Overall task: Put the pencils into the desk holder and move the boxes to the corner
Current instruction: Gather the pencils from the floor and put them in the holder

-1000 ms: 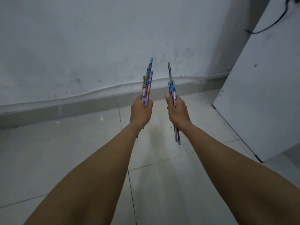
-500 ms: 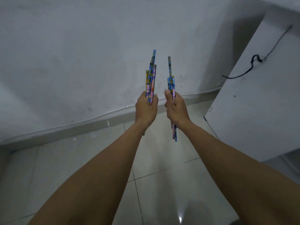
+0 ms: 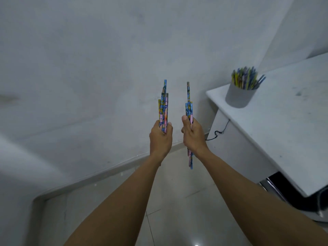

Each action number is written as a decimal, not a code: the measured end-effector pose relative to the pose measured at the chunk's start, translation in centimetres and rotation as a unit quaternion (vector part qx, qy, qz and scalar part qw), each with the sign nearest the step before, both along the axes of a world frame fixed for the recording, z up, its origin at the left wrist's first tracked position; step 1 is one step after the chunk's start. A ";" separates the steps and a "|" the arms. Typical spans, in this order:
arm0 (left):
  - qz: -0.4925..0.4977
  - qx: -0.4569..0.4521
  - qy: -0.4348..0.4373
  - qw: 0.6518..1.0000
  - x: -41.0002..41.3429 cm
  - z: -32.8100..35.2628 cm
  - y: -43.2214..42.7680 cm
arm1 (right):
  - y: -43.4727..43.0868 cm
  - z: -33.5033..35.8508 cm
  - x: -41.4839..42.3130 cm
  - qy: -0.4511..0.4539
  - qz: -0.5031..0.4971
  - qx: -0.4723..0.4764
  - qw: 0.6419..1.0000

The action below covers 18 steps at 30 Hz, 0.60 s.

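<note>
While both bunches of pencils (image 3: 163,110) stand upright, left hand (image 3: 160,137) and right hand (image 3: 192,136) each fisted around one, we advise carrying them right to the holder (image 3: 238,97) on the desk (image 3: 284,125), lowering tips first among pencils already inside.

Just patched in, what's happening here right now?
A person stands facing a white wall with a bundle of patterned pencils gripped upright in each fist: left hand on one bundle, right hand on the other. The grey desk holder, already full of pencils, sits on the white desk's corner to the right. No boxes are visible.
</note>
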State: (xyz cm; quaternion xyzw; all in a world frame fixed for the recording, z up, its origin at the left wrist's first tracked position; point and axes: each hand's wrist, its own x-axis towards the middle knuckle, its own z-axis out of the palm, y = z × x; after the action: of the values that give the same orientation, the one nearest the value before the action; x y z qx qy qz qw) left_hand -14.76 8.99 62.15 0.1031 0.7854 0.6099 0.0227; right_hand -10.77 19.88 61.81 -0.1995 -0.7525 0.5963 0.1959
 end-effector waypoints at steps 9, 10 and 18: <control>-0.017 0.044 0.015 0.999 1.4 12.8 6.3 | 5.9 12.4 1.0 0.030 -0.001 -0.012 0.999; -0.014 0.050 0.011 0.999 1.4 13.2 6.8 | 6.5 12.8 1.0 0.033 -0.004 -0.009 0.999; -0.025 0.073 -0.006 0.997 -2.6 13.3 11.4 | 11.4 13.3 -1.8 0.043 -0.042 -0.023 0.998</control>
State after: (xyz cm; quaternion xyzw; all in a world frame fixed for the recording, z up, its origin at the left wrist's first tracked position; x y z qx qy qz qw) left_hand -17.36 20.43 75.49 0.1204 0.7356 0.6657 0.0347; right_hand -12.58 31.29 75.14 -0.2099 -0.7205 0.6125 0.2484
